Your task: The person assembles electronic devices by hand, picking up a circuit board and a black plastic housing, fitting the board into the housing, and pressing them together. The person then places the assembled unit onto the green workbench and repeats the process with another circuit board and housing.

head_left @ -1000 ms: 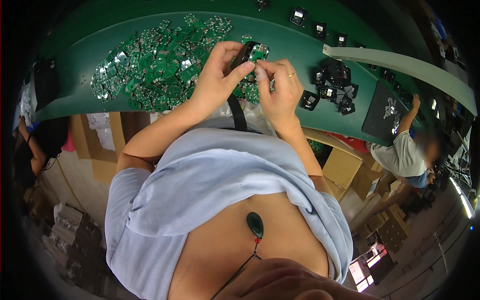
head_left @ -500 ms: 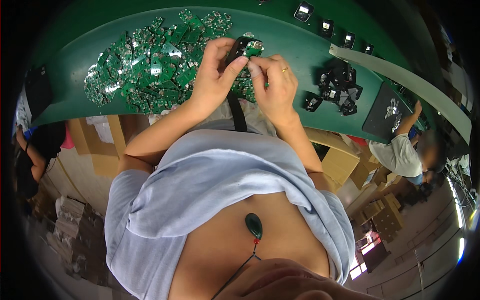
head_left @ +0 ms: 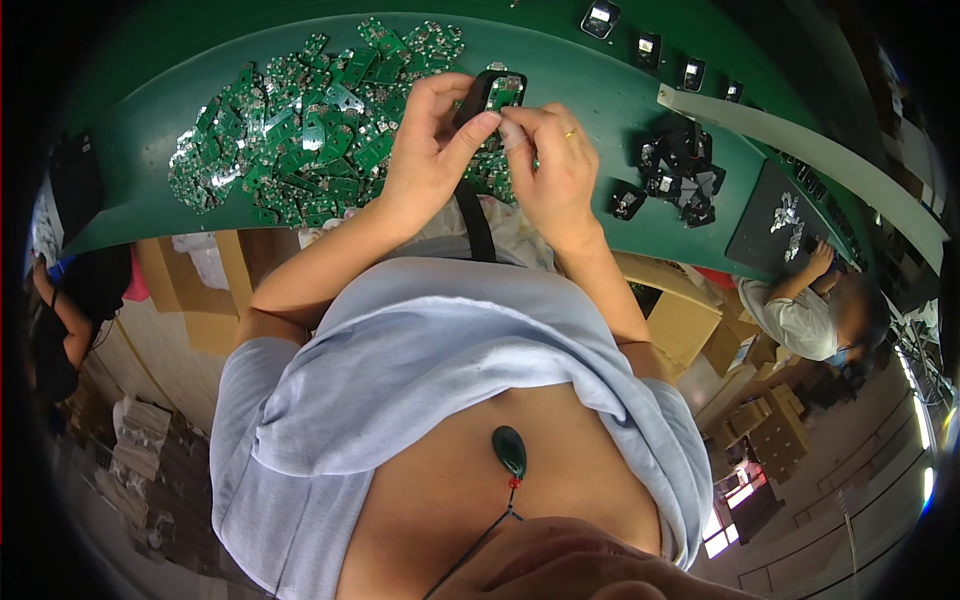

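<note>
Fingers [head_left: 441, 89] of the bare left hand [head_left: 420, 165] are clamping a black boxy plastic housing [head_left: 476, 102], apparently steadying it while a green circuit board [head_left: 507, 91] is sitting in its open face. The bare right hand [head_left: 558, 170] is meeting them at the board's near edge; whether it is gripping, I cannot tell. Loose green circuit boards [head_left: 300, 140] are lying heaped leftward, presumably for easy reach; black plastic cases [head_left: 682, 146] are clustering rightward. No lettering is showing legibly.
</note>
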{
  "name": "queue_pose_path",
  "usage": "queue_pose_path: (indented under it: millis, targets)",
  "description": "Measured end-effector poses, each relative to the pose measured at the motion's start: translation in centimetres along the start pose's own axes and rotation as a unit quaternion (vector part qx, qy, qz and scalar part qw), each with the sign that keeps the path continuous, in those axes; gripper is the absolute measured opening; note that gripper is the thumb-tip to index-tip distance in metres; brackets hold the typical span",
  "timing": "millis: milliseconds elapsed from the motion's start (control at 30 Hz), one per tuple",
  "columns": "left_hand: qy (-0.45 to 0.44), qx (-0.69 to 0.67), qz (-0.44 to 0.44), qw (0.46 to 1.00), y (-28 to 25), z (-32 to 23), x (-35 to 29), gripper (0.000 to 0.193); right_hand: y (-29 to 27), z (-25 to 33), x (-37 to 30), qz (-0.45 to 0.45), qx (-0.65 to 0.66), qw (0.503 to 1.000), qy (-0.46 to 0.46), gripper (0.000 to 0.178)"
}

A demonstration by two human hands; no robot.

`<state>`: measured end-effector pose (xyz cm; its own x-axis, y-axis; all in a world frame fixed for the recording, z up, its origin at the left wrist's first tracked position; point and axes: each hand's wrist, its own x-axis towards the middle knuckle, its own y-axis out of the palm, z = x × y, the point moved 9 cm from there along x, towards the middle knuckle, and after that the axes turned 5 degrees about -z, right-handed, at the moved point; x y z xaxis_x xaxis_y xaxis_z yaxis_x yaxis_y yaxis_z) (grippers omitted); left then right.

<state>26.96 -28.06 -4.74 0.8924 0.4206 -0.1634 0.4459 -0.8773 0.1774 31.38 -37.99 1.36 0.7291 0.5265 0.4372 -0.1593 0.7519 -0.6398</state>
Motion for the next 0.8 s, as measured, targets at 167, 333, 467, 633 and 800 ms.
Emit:
queue_pose_path:
  millis: [167,333,467,633,800]
  targets:
    - [0.007,0.017,0.003,1.0,-0.1,0.4,-0.2,0.031,0.3,0.3,-0.2,0.011,0.014,0.999,-0.046,0.016]
    - [0.033,0.018,0.011,0.999,0.1,-0.2,-0.2,0.031,0.3,0.6,0.2,0.018,-0.007,0.998,-0.058,0.016]
    - [0.019,0.017,0.013,1.0,0.0,-0.1,-0.1,0.032,0.7,0.5,0.0,0.018,-0.02,0.997,-0.071,0.019]
    - [-0.075,0.013,-0.033,0.997,-1.5,1.7,1.5,0.027,3.2,-4.5,-2.3,0.021,0.186,0.956,0.225,0.028]
    - [-0.059,0.027,-0.004,0.998,-2.4,3.8,4.9,0.023,7.7,-7.9,-1.5,0.054,0.302,0.915,0.262,0.033]
